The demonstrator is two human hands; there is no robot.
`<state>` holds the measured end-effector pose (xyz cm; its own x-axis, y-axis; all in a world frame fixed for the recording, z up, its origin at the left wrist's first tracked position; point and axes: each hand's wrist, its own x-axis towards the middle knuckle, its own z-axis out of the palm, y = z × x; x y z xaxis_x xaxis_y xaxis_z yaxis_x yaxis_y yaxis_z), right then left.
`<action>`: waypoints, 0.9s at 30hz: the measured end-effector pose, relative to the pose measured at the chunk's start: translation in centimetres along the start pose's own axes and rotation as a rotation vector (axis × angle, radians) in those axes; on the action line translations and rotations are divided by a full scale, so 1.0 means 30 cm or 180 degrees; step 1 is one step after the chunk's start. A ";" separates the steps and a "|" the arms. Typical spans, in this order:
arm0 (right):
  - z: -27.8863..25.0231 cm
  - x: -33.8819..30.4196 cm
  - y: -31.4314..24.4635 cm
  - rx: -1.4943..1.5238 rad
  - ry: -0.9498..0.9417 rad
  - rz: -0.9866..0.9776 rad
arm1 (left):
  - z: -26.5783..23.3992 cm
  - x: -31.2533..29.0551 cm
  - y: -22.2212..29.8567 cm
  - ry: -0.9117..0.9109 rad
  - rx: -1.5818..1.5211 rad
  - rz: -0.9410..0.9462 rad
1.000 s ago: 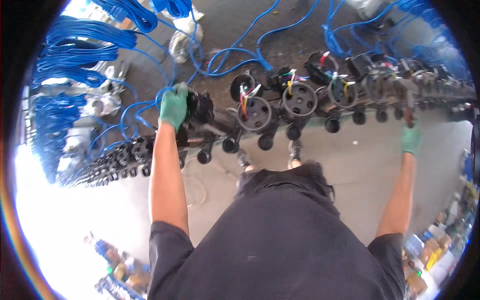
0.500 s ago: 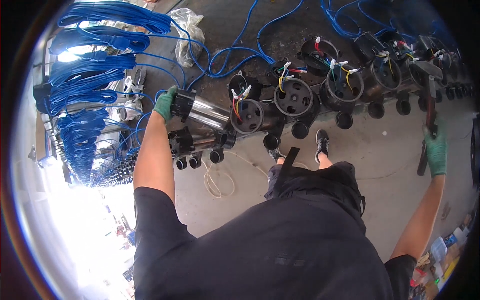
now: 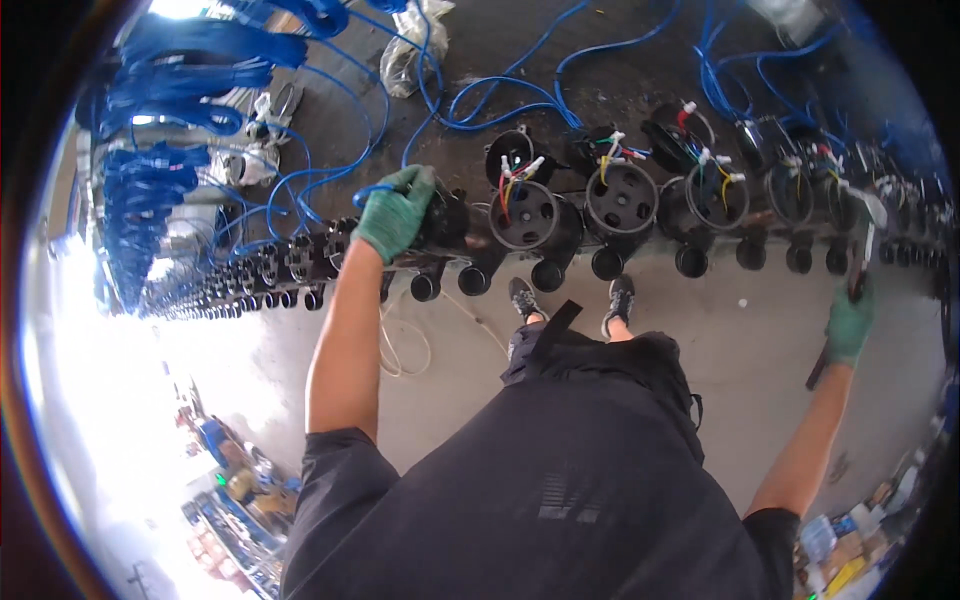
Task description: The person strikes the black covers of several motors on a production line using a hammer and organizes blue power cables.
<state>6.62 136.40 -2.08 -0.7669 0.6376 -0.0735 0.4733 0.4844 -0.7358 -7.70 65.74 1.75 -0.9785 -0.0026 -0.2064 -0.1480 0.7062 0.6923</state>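
Note:
My left hand, in a green glove, is closed round the black end of a cylindrical pump in the row along the bench edge. A blue cable runs up to the glove, and much of the pump behind the fingers is hidden. Far to the right, my gloved right hand grips a hammer by its dark handle. The hammer's pale head points away from me, over the right part of the row. Next to my left hand stands an open round black pump housing with red and yellow wires and white connectors.
More open pump housings with coloured wires continue to the right. Blue cables trail over the dark bench, and coiled blue cable bundles are stacked at left. A clear plastic bag lies at the back. A pale hose lies on the floor.
The steel-bodied pump under my left hand, tilted before, now sits lower in the row and is mostly hidden. The view has shifted; my right hand still holds the hammer.

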 end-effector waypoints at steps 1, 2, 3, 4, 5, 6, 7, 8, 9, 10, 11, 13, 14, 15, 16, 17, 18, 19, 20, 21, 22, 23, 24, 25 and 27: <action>-0.010 -0.038 -0.080 0.0218 -0.0129 0.0051 | 0.021 -0.059 -0.012 0.0215 -0.0048 0.0100; -0.018 -0.109 -0.193 0.0408 -0.0218 0.0115 | 0.028 -0.082 0.025 0.0140 -0.0529 -0.0347; -0.019 -0.148 -0.249 0.0652 -0.0314 0.0013 | 0.027 -0.091 0.052 0.0263 -0.0221 -0.0296; -0.017 -0.183 -0.310 0.0900 -0.0435 -0.0079 | 0.019 -0.102 0.078 0.0389 0.0098 -0.0259; -0.003 -0.203 -0.329 0.1189 -0.0563 -0.0340 | 0.021 -0.117 0.088 0.0512 0.0419 -0.0227; 0.017 -0.215 -0.354 0.1489 -0.0693 -0.0601 | 0.033 -0.134 0.088 0.0948 0.0027 -0.0104; 0.052 -0.224 -0.400 0.1450 -0.0837 -0.1288 | 0.050 -0.162 0.088 0.1383 -0.0363 0.0025; 0.087 -0.267 -0.492 0.1413 -0.1037 -0.1436 | 0.068 -0.181 0.101 0.1809 -0.0747 0.0185; 0.130 -0.318 -0.597 0.1282 -0.1292 -0.1557 | 0.094 -0.216 0.146 0.2104 -0.1144 0.0404; 0.184 -0.365 -0.712 0.1130 -0.1598 -0.1707 | 0.121 -0.251 0.087 0.2019 -0.0957 0.0505; 0.242 -0.413 -0.820 0.0947 -0.1919 -0.1924 | 0.166 -0.267 0.047 0.2280 -0.0376 0.0888; 0.353 -0.495 -0.997 0.0659 -0.2462 -0.2453 | 0.268 -0.262 -0.019 0.2576 -0.0236 0.1191; 0.407 -0.538 -1.074 0.0422 -0.2514 -0.2941 | 0.316 -0.265 -0.066 0.2611 -0.0685 0.1095; 0.462 -0.574 -1.122 0.0383 -0.2883 -0.2697 | 0.351 -0.262 -0.095 0.2598 -0.1150 0.1011; 0.493 -0.589 -1.186 -0.0194 -0.3040 -0.3039 | 0.349 -0.271 -0.094 0.2578 -0.1131 0.1001; 0.532 -0.603 -1.232 -0.0382 -0.3045 -0.3280 | 0.339 -0.270 -0.076 0.2548 -0.1127 0.1022; 0.566 -0.612 -1.262 -0.0555 -0.3053 -0.3517 | 0.333 -0.271 -0.068 0.2515 -0.1108 0.1040; 0.599 -0.614 -1.270 -0.0786 -0.3029 -0.3606 | 0.342 -0.265 -0.079 0.2454 -0.1268 0.1000; 0.644 -0.617 -1.258 -0.1004 -0.3025 -0.3685 | 0.343 -0.264 -0.079 0.2472 -0.1266 0.1019; 0.671 -0.618 -1.252 -0.1224 -0.3017 -0.3761 | 0.344 -0.257 -0.076 0.2486 -0.1266 0.1039; 0.680 -0.616 -1.257 -0.1444 -0.3090 -0.3695 | 0.346 -0.252 -0.072 0.2498 -0.1269 0.1062; 0.688 -0.615 -1.269 -0.1651 -0.3157 -0.3640 | 0.342 -0.251 -0.073 0.2503 -0.1347 0.1123; 0.691 -0.614 -1.280 -0.1859 -0.3218 -0.3579 | 0.340 -0.256 -0.075 0.2522 -0.1279 0.1076; 0.683 -0.615 -1.290 -0.1667 -0.3182 -0.3651 | 0.341 -0.264 -0.076 0.2536 -0.1213 0.1032; 0.651 -0.628 -1.306 -0.1284 -0.3110 -0.3783 | 0.337 -0.271 -0.079 0.2569 -0.1051 0.0958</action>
<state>-5.95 93.72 14.97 -0.6635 -0.7394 -0.1141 -0.6150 0.6258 -0.4797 2.06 71.27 -5.21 -0.7676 -0.4323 0.4731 0.2168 0.5196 0.8264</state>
